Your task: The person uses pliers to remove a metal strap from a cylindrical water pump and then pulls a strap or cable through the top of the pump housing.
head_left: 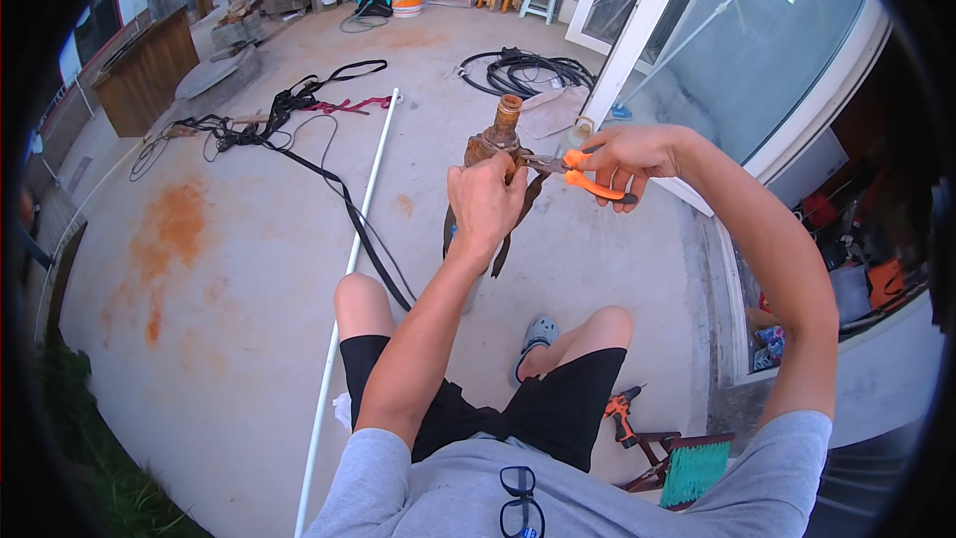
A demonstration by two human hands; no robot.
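A rusty metal fitting with an upright pipe stub point(507, 120) stands in front of me, with dark strips hanging below it. My left hand point(484, 201) is closed against its near side; the fingertips are partly hidden, and I cannot tell which part they pinch. From the right, my right hand point(637, 161) holds a pair of pliers with orange and black handles point(595, 184). The handles are spread somewhat, and the metal jaws point left, reaching the fitting just beside my left fingers. What lies between the jaws is too small to make out.
A long white pipe point(370, 189) lies to my left, beside tangled black straps point(289, 105). Behind the fitting are a coiled black hose point(518, 72) and a glass door point(737, 50). An orange cordless drill point(622, 416) and a green-seated folding stool point(695, 470) are near my right leg.
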